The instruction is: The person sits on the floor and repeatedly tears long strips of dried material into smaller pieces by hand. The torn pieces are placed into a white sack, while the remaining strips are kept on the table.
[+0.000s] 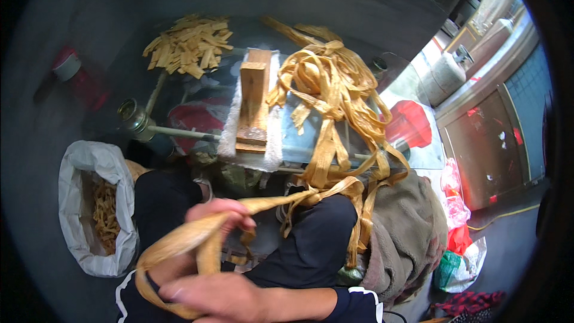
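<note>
A long tan strip of dried, fibrous material (184,237) is looped between my hands at the bottom of the view. My left hand (222,215) is closed on the strip, which runs from it to the right, to a knot over my knee. My right hand (219,294), slightly blurred, lies below with the loop's lower end at its fingers; its grip is partly hidden. A tangled heap of such strips (332,85) lies on the glass tabletop (287,123) and hangs over its edge. Left of the heap, a wooden block (253,94) rests on a white cloth (272,143).
Short cut pieces (193,45) are piled at the table's back left. An open white sack (71,215) holding small tan pieces stands at the left. A brown-green blanket (399,229) lies right of my knee. Plastic bags (462,260) and a gas cylinder (444,76) are further right.
</note>
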Tool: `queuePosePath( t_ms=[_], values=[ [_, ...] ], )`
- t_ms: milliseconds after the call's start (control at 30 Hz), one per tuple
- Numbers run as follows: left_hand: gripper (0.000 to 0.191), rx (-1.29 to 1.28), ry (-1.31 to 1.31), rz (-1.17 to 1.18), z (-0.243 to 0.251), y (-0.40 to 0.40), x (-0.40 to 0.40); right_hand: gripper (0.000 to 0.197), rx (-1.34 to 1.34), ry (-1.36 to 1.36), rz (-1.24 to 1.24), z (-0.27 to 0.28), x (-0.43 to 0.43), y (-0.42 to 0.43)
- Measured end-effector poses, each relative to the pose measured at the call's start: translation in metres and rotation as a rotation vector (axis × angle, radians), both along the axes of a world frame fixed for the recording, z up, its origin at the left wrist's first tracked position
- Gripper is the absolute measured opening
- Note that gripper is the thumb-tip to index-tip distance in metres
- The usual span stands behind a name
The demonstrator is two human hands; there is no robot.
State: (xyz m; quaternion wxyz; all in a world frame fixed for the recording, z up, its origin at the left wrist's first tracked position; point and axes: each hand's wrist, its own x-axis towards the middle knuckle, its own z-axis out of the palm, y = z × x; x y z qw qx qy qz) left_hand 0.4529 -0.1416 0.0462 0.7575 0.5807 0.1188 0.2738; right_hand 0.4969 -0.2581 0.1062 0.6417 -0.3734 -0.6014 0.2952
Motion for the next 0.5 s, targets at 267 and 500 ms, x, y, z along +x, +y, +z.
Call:
queuePosePath(
  t_ms=[267,500],
  values=[
    [0.027,0.105,-0.557,0.113,0.088,0.042,-0.055,0.060,-0.138,1.428,0.035,-0.067,0.089,-0.013],
    [0.033,-0.052,-0.630,0.332,0.098,0.116,-0.114,0.043,0.185,1.516,-0.116,-0.030,0.131,-0.066]
  ],
)
